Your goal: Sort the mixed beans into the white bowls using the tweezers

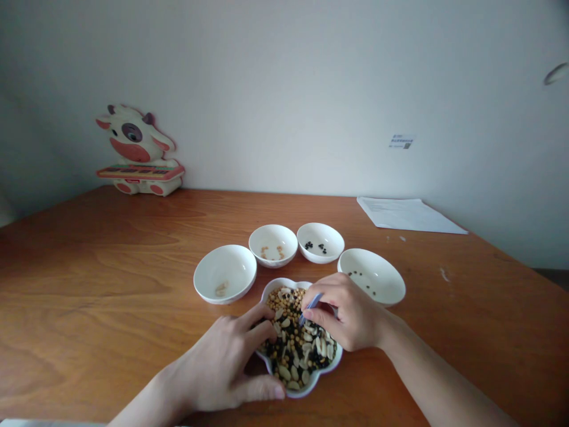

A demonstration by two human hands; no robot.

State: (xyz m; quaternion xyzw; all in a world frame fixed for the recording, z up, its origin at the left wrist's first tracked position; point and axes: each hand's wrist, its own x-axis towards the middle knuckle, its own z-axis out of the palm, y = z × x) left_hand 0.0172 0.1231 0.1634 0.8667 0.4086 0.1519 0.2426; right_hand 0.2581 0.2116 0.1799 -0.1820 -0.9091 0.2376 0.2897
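I have the left hand (226,365) wrapped around the near-left rim of the flower-shaped white bowl (326,365), fingers curled over the edge and thumb along the near side, so the bowl sits steady close to me at the table's near middle. My right hand (351,317) pinches blue tweezers (309,308) between thumb and fingertips, tips angled down into the mixed beans and seeds (296,347); whether a seed sits between the tips I cannot tell. To do this well, I judge I should keep the left grip firm and low, come down on one piece at a time, and squeeze lightly, since round beans will likely squirt out of smooth metal tips. The mix is tan round soybeans, pale flat oblong seeds and small glossy black beans, heaped loosely. Four plain round white bowls arc just beyond, smooth and glazed: the far-left bowl (225,274) with pale seeds, the next bowl (272,244) with a few tan beans, the third bowl (320,242) with black beans, the right bowl (371,276) with tiny dark seeds. The table (111,284) is warm, grained wood; a cow-shaped toy keyboard (136,154) and papers (406,214) lie far back.
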